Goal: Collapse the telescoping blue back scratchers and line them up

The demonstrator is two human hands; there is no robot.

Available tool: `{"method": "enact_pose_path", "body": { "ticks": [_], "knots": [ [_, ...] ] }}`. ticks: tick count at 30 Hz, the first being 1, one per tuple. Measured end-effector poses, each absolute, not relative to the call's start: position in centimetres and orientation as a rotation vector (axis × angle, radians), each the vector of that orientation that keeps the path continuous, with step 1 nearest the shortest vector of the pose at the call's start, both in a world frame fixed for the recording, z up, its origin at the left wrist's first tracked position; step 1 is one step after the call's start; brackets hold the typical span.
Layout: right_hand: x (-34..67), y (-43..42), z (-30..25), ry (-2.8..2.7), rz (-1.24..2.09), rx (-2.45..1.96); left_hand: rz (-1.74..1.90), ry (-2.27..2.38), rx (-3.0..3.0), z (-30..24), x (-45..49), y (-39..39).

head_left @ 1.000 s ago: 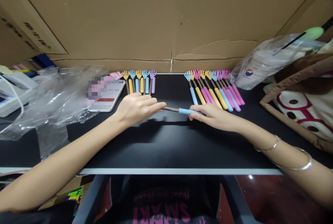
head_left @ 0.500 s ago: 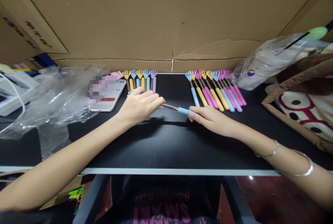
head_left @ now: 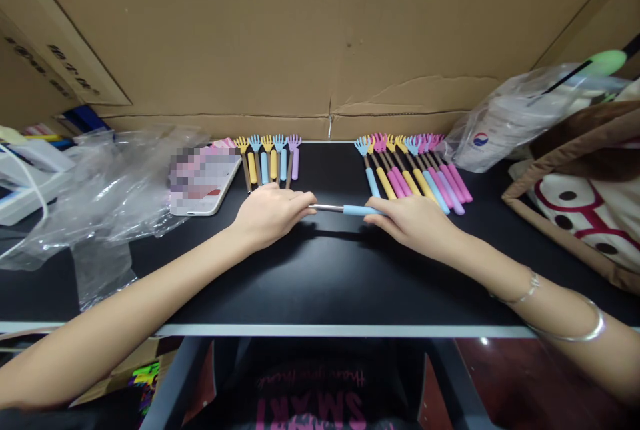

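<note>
Both hands hold one back scratcher (head_left: 354, 210) level above the black table. My left hand (head_left: 273, 215) is closed around its metal rod end, and the claw is hidden behind the fingers. My right hand (head_left: 411, 221) grips its light blue handle. Behind my left hand lie several back scratchers (head_left: 269, 153) with yellow, blue and purple claws, their coloured grips lying beside the rods. Past my right hand is a row of back scratchers (head_left: 417, 180) with blue, yellow, pink and purple handles on them.
A phone (head_left: 207, 183) and crumpled clear plastic bags (head_left: 115, 183) lie to the left. At the right stand a bagged plastic cup (head_left: 505, 130) and a brown-and-white cloth bag (head_left: 575, 217). A cardboard wall (head_left: 280, 37) closes off the table's back.
The held back scratcher has turned from slanting to nearly level. My left hand has moved slightly down; the back scratchers on the table stay where they were.
</note>
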State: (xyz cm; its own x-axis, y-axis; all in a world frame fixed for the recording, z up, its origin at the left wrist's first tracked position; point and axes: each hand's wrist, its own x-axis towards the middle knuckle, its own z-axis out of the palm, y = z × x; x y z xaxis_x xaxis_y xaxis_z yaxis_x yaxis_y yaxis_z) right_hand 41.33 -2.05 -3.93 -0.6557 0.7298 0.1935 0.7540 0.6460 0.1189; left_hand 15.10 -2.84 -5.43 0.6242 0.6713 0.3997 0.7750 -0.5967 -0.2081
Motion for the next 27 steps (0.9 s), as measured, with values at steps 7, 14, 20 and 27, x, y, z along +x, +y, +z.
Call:
{"method": "enact_pose_path", "body": {
  "ticks": [7, 14, 20, 27],
  "knots": [
    [41.8, -2.1, -3.4, -2.644, -0.665, -1.025, -0.349, -1.574, -2.805, -4.8, 15.9, -3.7],
    [41.9, -2.4, -2.7, -2.489, -0.964, -0.735, -0.499, -1.643, -3.066, -4.4, 16.0, -3.8],
    [41.7, -2.2, -3.6, -2.489, -0.778, -0.915, -0.646, -1.581, -2.740, -4.6, 16.0, -3.9],
    [41.4, -2.2, -4.0, -2.530, -0.312, -1.046, -0.728, -1.198, -2.421, -4.7, 15.8, -3.9]
  ]
}}
